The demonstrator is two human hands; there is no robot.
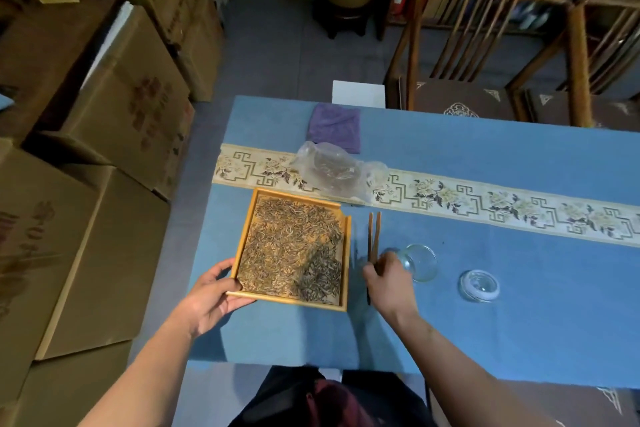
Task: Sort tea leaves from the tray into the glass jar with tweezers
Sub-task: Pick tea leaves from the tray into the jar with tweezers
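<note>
Wooden tweezers [374, 236] lie under the right hand [389, 282] (grip unclear), left hand [211, 295] gripping the tray [341, 253].

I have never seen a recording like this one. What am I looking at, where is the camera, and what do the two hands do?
There is no machine here. A person wears one camera on the head, so the single picture looks forward and down at their own arms.

The left hand holds the near left corner of a wooden tray that is covered with dry tea leaves. The right hand has its grip on wooden tweezers, which lie just right of the tray with their tips pointing away from the person.

Right of that hand stands an open glass jar, and further right lies its lid. Beyond the tray are a crumpled clear plastic bag and a folded purple cloth. All of this rests on a table with a blue cloth. Whether the jar holds any leaves I cannot tell.
</note>
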